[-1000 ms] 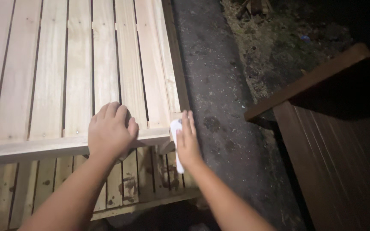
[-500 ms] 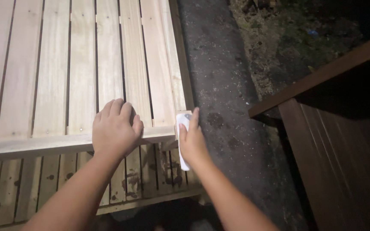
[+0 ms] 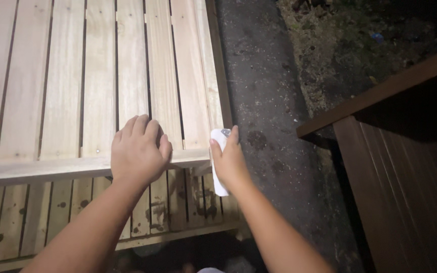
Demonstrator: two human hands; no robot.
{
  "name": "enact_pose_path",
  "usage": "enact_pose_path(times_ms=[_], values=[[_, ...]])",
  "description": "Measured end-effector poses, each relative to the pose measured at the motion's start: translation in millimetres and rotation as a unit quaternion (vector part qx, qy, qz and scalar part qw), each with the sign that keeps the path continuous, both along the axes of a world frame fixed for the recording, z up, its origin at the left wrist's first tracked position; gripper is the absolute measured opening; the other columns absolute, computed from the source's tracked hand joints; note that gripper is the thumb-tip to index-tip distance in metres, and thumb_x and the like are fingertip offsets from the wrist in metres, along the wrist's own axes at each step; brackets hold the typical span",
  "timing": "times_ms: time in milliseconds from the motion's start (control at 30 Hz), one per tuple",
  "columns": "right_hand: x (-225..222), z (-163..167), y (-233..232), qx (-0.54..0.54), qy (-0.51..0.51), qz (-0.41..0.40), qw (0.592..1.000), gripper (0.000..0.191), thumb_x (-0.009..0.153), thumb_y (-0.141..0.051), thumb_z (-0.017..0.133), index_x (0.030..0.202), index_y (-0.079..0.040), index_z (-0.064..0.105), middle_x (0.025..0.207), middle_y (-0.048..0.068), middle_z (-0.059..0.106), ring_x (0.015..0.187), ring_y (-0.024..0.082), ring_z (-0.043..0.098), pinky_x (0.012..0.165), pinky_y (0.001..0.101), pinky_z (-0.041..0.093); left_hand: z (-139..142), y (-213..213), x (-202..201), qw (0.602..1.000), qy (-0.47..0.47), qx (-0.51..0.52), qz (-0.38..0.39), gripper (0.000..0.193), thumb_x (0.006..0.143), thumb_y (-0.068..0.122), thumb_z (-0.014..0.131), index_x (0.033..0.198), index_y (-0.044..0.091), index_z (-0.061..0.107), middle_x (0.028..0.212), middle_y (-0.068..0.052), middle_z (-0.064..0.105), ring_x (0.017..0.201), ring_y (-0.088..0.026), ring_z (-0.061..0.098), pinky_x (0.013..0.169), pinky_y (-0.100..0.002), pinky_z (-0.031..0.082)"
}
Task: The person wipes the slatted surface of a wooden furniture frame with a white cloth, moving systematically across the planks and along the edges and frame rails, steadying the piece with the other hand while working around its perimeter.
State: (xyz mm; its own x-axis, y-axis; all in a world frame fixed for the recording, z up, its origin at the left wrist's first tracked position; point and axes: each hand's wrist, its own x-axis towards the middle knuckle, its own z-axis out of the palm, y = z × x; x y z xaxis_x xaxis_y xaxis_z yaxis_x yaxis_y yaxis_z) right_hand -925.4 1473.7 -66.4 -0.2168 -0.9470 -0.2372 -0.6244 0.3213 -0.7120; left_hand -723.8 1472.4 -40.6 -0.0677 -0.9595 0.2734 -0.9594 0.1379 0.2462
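My left hand (image 3: pixel 137 150) lies palm down on a pale wooden crossbar (image 3: pixel 41 169) that runs across a slatted wooden panel (image 3: pixel 102 76). Its fingers are curled over the bar's far edge. My right hand (image 3: pixel 230 163) is at the bar's right end, closed around a small white piece (image 3: pixel 217 139), perhaps folded paper or a pad, pressed against the end of the bar. The lower tip of the white piece sticks out under my palm.
The panel lies on a dark paved strip (image 3: pixel 269 126), with soil and debris (image 3: pixel 350 45) beyond it. A dark brown wooden piece of furniture (image 3: pixel 405 172) stands close on the right. The panel's near slats (image 3: pixel 178 202) carry dark stains.
The view has drifted slightly, so the hands sit a little lower in frame. Both hands keep their places on the crossbar and its right end.
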Motion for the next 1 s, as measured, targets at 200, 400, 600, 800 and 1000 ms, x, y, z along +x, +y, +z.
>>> enact_pose_path(times_ms=[200, 400, 600, 800, 1000], values=[[-0.8, -18.0, -46.4, -0.039, 0.014, -0.002, 0.999, 0.086, 0.095, -0.032, 0.063, 0.158, 0.005, 0.018, 0.140, 0.034, 0.054, 0.127, 0.045, 0.059, 0.107, 0.0450, 0.049, -2.8, -0.4, -0.2, 1.000, -0.007, 0.000, 0.001, 0.033, 0.089, 0.033, 0.061, 0.109, 0.008, 0.067, 0.130, -0.012, 0.062, 0.130, -0.029, 0.054, 0.103, -0.046, 0.043], [-6.0, -24.9, -8.8, -0.052, -0.013, -0.009, 0.999, 0.074, 0.094, -0.034, 0.066, 0.149, 0.006, 0.035, 0.138, 0.031, 0.058, 0.127, 0.043, 0.060, 0.106, 0.0451, 0.048, -5.4, -1.7, 1.8, 1.000, -0.003, -0.024, -0.006, 0.036, 0.089, 0.034, 0.061, 0.112, 0.007, 0.067, 0.132, -0.013, 0.062, 0.131, -0.029, 0.053, 0.104, -0.046, 0.042], [-1.4, -15.0, -60.2, -0.044, 0.026, 0.002, 0.999, 0.077, 0.094, -0.033, 0.068, 0.151, 0.007, 0.034, 0.133, 0.033, 0.060, 0.123, 0.044, 0.062, 0.104, 0.0451, 0.051, -6.6, -0.6, 0.5, 1.000, -0.004, 0.005, 0.000, 0.034, 0.089, 0.034, 0.061, 0.110, 0.008, 0.067, 0.133, -0.013, 0.061, 0.132, -0.029, 0.053, 0.105, -0.046, 0.042], [-5.1, -14.1, -8.2, -0.048, -0.020, -0.009, 0.999, 0.072, 0.090, -0.032, 0.070, 0.145, 0.005, 0.041, 0.128, 0.028, 0.065, 0.117, 0.038, 0.067, 0.099, 0.0449, 0.053, -5.2, -0.7, 1.3, 1.000, -0.005, -0.022, -0.008, 0.032, 0.088, 0.032, 0.062, 0.109, 0.008, 0.067, 0.133, -0.014, 0.062, 0.130, -0.029, 0.053, 0.104, -0.046, 0.043], [-3.2, -16.3, -55.6, -0.059, -0.016, -0.006, 0.998, 0.072, 0.091, -0.033, 0.071, 0.145, 0.005, 0.043, 0.128, 0.029, 0.065, 0.114, 0.041, 0.068, 0.097, 0.0449, 0.055, -5.2, -1.0, 1.1, 1.000, -0.003, 0.025, -0.005, 0.035, 0.090, 0.032, 0.060, 0.115, 0.009, 0.065, 0.135, -0.014, 0.060, 0.135, -0.030, 0.050, 0.110, -0.048, 0.040]])
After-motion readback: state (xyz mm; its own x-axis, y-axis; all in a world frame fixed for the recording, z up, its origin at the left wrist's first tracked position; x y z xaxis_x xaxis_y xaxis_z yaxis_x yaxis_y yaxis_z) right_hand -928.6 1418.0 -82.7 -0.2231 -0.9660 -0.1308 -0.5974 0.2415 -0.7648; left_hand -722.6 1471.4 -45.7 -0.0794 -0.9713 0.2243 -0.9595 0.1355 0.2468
